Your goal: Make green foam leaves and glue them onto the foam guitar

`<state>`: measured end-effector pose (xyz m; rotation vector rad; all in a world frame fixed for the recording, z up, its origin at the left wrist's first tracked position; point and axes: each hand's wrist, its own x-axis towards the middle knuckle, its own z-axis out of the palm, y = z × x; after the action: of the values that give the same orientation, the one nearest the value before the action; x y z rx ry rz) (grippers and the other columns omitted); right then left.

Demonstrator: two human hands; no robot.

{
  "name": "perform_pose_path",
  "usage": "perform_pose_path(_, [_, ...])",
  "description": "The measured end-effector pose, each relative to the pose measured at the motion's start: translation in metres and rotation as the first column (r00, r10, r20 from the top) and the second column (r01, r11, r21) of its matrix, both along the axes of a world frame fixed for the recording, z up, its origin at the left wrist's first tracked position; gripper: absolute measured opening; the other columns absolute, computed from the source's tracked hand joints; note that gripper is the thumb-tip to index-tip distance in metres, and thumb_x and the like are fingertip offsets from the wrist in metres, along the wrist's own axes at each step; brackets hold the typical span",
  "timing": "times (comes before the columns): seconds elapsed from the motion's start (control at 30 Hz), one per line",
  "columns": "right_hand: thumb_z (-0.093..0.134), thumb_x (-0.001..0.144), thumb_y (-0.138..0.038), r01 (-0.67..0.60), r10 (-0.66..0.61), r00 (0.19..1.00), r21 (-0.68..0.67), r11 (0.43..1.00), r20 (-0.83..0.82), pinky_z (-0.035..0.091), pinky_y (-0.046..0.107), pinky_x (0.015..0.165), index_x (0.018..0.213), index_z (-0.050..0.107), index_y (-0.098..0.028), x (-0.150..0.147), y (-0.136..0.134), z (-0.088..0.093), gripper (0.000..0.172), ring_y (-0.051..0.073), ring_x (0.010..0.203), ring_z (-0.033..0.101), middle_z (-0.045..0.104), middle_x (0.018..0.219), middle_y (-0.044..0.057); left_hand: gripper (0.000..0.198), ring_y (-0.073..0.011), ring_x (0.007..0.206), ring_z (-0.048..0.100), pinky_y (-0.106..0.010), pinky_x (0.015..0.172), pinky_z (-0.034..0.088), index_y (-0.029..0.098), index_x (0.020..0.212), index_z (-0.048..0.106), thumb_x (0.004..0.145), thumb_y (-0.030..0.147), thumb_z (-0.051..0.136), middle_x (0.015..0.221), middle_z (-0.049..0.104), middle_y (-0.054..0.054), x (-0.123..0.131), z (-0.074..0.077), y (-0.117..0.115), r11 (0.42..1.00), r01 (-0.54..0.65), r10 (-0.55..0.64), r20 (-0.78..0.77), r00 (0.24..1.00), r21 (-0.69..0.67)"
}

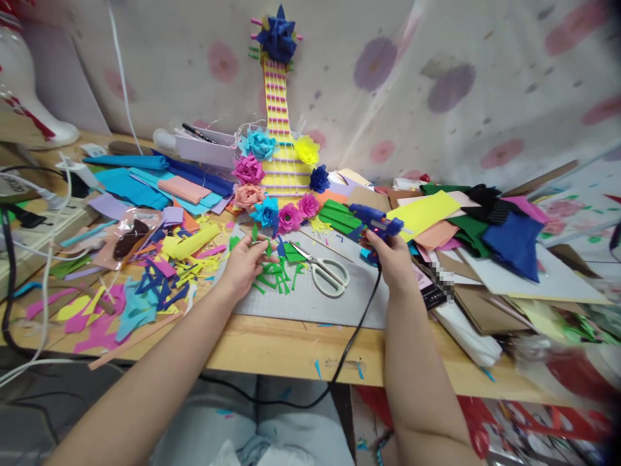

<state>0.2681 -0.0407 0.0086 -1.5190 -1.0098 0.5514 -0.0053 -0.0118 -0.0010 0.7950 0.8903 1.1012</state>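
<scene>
Closed around the handle of the blue glue gun (376,225), the right hand (394,262) holds it raised just above the grey mat (310,304), with its black cord (356,336) trailing over the table edge (272,346), probably to keep the hot tip clear of the paper. On the mat, the left hand (245,264) rests with its fingertips pinched on a small green paper strip (254,233). It lies just beside a heap of similar green strips (274,272) and the scissors (324,272), apparently laid within easy reach, while the paper guitar (284,155) with its flowers leans against the back wall.
</scene>
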Motion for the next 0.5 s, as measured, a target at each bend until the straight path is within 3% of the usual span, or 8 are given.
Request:
perform_pose_path(0.07, [0.063, 0.065, -0.047, -0.091, 0.098, 0.991, 0.072, 0.993, -0.096, 0.042, 0.022, 0.051, 0.082, 0.057, -0.018, -0.011, -0.003, 0.004, 0.034, 0.01, 0.055, 0.055, 0.06, 0.066, -0.001, 0.026, -0.0052, 0.047, 0.053, -0.013, 0.031, 0.014, 0.018, 0.081, 0.049, 0.062, 0.025, 0.065, 0.071, 0.06, 0.002, 0.001, -0.002, 0.001, 0.999, -0.037, 0.038, -0.019, 0.999, 0.037])
perform_pose_path(0.17, [0.06, 0.069, -0.049, -0.246, 0.248, 0.966, 0.041, 0.968, -0.069, 0.036, 0.02, 0.044, 0.07, 0.055, -0.018, -0.032, -0.007, 0.006, 0.031, 0.007, 0.044, 0.046, 0.052, 0.051, -0.004, 0.027, -0.0051, 0.049, 0.052, -0.014, 0.035, 0.023, 0.016, 0.08, 0.052, 0.06, 0.024, 0.067, 0.071, 0.062, 0.0, 0.003, -0.006, 0.003, 0.993, -0.076, 0.084, -0.083, 0.993, 0.093])
perform_pose_path(0.3, [0.059, 0.069, -0.051, -0.351, 0.36, 0.928, -0.106, 0.931, 0.092, 0.032, 0.021, 0.041, 0.068, 0.057, -0.016, -0.061, -0.011, 0.001, 0.035, 0.007, 0.04, 0.04, 0.046, 0.045, -0.005, 0.028, -0.0091, 0.054, 0.057, -0.018, 0.048, 0.037, 0.014, 0.078, 0.056, 0.057, 0.027, 0.07, 0.062, 0.062, 0.001, 0.004, -0.014, 0.006, 0.98, -0.113, 0.143, -0.188, 0.972, 0.163])
perform_pose_path(0.5, [0.059, 0.07, -0.048, -0.371, 0.399, 0.812, -0.15, 0.916, 0.426, 0.039, 0.022, 0.054, 0.074, 0.063, -0.016, -0.082, -0.013, -0.006, 0.033, 0.012, 0.059, 0.051, 0.059, 0.064, 0.0, 0.025, -0.015, 0.061, 0.064, -0.021, 0.052, 0.042, 0.013, 0.079, 0.058, 0.059, 0.025, 0.068, 0.063, 0.065, -0.002, 0.004, -0.018, 0.008, 0.98, -0.122, 0.159, -0.252, 0.955, 0.157])
